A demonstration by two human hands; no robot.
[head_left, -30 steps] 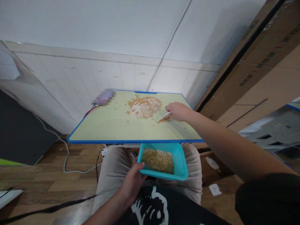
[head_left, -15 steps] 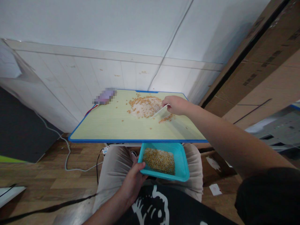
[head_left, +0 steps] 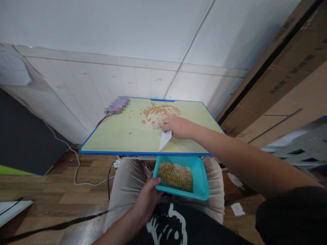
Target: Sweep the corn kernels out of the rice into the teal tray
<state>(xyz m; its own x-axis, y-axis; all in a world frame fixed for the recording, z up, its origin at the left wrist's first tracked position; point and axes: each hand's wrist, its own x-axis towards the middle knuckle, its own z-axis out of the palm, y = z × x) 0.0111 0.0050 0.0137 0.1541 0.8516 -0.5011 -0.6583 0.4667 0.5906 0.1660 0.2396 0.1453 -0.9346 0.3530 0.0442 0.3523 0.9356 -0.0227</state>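
A white card (head_left: 165,140) is pinched edge-down in the right hand (head_left: 177,127), near the front rim of the worktop (head_left: 122,136). Just below, a teal tray (head_left: 202,185) of kernels (head_left: 175,176) is gripped by the left hand (head_left: 148,197), its mouth set under that rim, apparently to catch what falls.

head-height view, forward and down over the table (head_left: 122,139)

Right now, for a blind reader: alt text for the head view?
The right hand holds a white card on a green table; the left hand holds a teal tray of kernels below its near edge.
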